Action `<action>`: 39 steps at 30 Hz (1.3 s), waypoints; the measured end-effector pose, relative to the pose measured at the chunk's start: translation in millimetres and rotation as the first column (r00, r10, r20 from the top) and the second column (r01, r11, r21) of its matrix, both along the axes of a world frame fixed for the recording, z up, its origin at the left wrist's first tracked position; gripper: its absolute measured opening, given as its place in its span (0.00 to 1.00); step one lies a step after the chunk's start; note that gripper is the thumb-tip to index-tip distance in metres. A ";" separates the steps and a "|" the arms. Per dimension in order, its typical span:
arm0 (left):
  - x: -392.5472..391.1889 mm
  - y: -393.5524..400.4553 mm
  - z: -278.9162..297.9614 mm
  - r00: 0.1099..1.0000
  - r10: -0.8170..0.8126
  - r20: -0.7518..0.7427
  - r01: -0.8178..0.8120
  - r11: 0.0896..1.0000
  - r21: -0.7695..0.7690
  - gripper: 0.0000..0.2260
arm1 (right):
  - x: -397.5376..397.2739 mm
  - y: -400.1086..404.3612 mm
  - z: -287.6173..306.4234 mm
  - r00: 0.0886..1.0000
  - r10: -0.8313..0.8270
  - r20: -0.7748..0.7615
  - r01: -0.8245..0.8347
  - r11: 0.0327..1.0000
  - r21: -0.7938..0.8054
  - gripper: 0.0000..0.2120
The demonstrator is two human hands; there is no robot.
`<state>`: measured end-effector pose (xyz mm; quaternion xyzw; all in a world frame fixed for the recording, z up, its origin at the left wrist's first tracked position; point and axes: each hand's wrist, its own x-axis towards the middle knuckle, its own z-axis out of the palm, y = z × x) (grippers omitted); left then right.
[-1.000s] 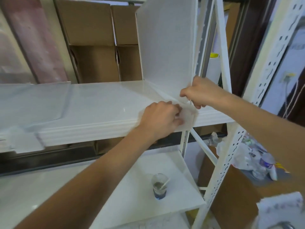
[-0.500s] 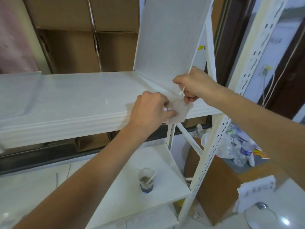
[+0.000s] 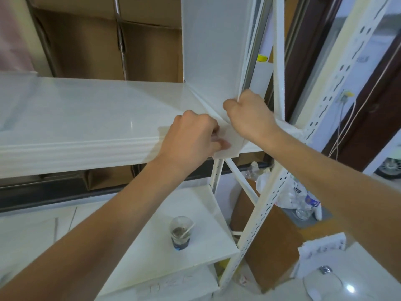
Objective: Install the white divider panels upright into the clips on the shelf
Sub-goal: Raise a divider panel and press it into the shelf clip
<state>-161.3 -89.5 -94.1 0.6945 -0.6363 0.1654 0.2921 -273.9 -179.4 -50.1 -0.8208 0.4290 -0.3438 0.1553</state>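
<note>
A white divider panel (image 3: 213,46) stands upright at the shelf's (image 3: 86,118) right end. The right hand (image 3: 249,117) pinches the panel's lower front edge with curled fingers, while the left hand (image 3: 191,140) closes on the translucent clip (image 3: 231,142) at the shelf's front lip.

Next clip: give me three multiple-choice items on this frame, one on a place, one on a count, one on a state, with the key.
1. Where does the clear plastic cup with the stick stand?
A. on the lower white shelf board
B. on the upper shelf
C. on the floor

2. How many hands touch the work at the upper white shelf's front edge?
A. none
B. one
C. two

3. How does the white divider panel stand?
A. flat on the shelf
B. upright
C. leaning on the cardboard boxes

Key: 1 A, the cup rests on the lower board. 2 C, the left hand is on the white clip and the right hand pinches the panel's lower front corner. 3 B, the panel rises vertically from the shelf.
</note>
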 end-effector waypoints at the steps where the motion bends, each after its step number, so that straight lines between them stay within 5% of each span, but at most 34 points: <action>1: -0.2 1.6 0.7 1.000 -0.003 0.005 0.003 1.000 0.000 0.18 | -0.1 0.4 -4.9 1.000 -0.011 -0.003 0.011 1.000 -0.025 0.14; 9: 3.5 8.2 2.3 0.999 -0.033 0.040 0.032 0.999 0.025 0.16 | -5.5 2.8 -19.6 0.977 -0.155 -0.143 0.106 0.946 -0.307 0.17; 13: 7.5 15.3 13.6 0.993 -0.105 0.055 0.097 0.986 0.136 0.15 | -9.9 6.7 -7.1 0.937 -0.083 -0.339 0.021 0.983 -0.181 0.14; 16: 30.9 36.2 34.0 0.973 -0.204 -0.109 0.227 0.935 0.273 0.19 | -14.7 11.1 4.5 0.874 -0.045 -0.484 -0.017 0.992 -0.122 0.22; 18: 57.0 55.4 41.5 0.995 -0.095 -0.018 0.095 0.919 0.383 0.30 | -23.7 14.1 7.1 0.885 -0.030 -0.465 -0.006 0.997 -0.077 0.30; 21: 95.5 90.6 33.2 0.974 0.099 0.203 -0.193 0.834 0.517 0.38 | -35.2 21.5 3.2 0.810 -0.133 -0.572 -0.040 0.959 -0.279 0.32; 39: 113.4 96.3 15.7 0.947 0.071 0.313 -0.170 0.939 0.299 0.41 | 25.8 51.5 -39.1 0.966 0.016 -0.258 -0.140 0.871 -0.472 0.26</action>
